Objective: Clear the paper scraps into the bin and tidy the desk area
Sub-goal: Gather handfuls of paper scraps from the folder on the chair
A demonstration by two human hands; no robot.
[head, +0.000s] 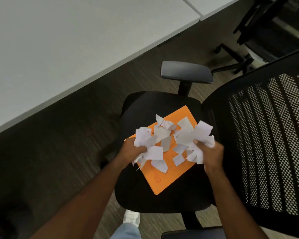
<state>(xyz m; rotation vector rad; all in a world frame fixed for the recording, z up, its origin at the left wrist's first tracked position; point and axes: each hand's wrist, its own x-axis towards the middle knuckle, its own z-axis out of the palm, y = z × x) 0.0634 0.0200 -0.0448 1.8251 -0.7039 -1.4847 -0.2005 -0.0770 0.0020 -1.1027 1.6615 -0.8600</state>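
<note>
Paper scraps (167, 135) strewn on orange envelope (164, 171) atop black chair seat (136, 195); left hand (131, 150) clenched on a wad at nine o'clock; right hand (211, 154) clamped on another at three; white desk (59, 49) toward eleven.

Both hands (133, 150) (212, 154) clutching paper scraps (164, 133), orange envelope (164, 178), chair seat (138, 195)

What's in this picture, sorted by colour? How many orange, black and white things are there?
Orange: 1, the envelope lying on the near chair's seat.
Black: 2, the near office chair and a second chair further off.
White: 2 desktops, plus paper scraps, too bunched to count, in the left hand, the right hand and loose on the envelope.
Total: 5, scraps apart.
</note>
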